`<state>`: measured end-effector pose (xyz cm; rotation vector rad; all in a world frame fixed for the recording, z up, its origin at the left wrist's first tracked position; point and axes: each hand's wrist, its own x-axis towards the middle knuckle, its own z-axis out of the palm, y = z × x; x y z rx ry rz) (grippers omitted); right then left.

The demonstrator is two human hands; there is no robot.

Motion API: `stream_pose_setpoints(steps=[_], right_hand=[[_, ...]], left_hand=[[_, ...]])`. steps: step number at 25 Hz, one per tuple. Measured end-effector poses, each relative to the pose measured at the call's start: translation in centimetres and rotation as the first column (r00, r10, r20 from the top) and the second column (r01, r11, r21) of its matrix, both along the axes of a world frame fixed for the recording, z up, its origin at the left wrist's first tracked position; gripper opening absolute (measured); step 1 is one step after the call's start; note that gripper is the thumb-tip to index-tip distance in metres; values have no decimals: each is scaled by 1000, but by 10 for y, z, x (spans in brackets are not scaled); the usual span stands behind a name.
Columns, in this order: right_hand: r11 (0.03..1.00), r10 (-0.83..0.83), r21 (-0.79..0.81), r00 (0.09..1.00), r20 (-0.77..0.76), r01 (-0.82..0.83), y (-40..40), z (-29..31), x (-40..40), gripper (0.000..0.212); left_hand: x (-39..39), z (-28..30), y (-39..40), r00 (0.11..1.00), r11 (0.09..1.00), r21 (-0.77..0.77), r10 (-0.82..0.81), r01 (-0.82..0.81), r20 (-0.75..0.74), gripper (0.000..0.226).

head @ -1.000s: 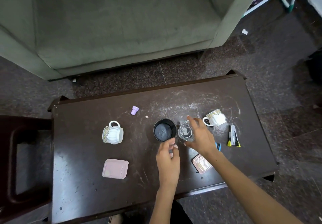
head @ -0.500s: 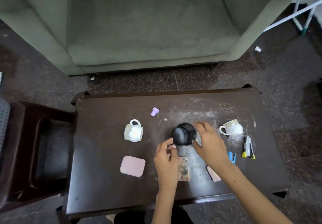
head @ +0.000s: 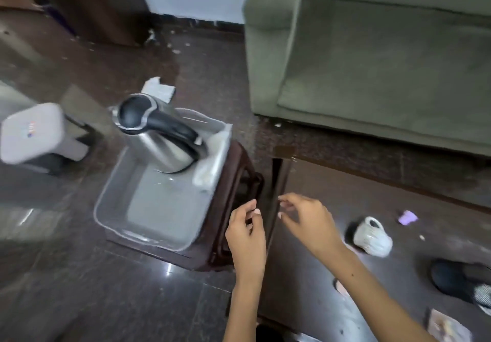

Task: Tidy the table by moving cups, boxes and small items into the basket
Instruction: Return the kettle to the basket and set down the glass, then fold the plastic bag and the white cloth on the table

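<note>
The basket (head: 156, 208), left of centre, already held a kettle (head: 159, 139). We saw both hands, left (head: 247, 235) and right (head: 310, 222), loosely curled and holding nothing. Cups dropped in carelessly could strike the kettle; the white cup (head: 372, 238) remained on the bench (head: 438, 200).

Left grip (head: 247, 235) and right grip (head: 309, 222) — both empty, fingers loosely curled.

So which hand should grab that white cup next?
Right hand, probably. It hangs over the table, nearer the white cup, holding nothing. The left hand sits off the table's end, toward the basket.
</note>
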<state>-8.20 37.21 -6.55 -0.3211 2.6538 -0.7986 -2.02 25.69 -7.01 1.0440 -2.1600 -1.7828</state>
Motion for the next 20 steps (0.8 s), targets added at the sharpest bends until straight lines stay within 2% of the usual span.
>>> stream_pose_setpoints(steps=[6,9,11,13,20], right_hand=[[985,167,-26,980,-111,-171,-134,-9,-43,43],[980,198,26,979,-48,-197,-164,-22,-53,40],[989,144,42,990,2,-144,-172,-29,-56,31],[998,58,-30,998,14,-57,-169,-30,-54,21],[975,-42,-223,990,-131,12,-116,4,-28,14]], left_hand=[[-12,-4,-98,991,991,22,132,-132,7,19],[-11,-11,-112,988,987,41,155,-156,23,20],[-8,-16,-114,986,985,53,161,-163,41,21],[-4,-18,-111,990,990,48,129,-132,51,21],[8,-9,-74,1000,1000,12,-12,12,1,18]])
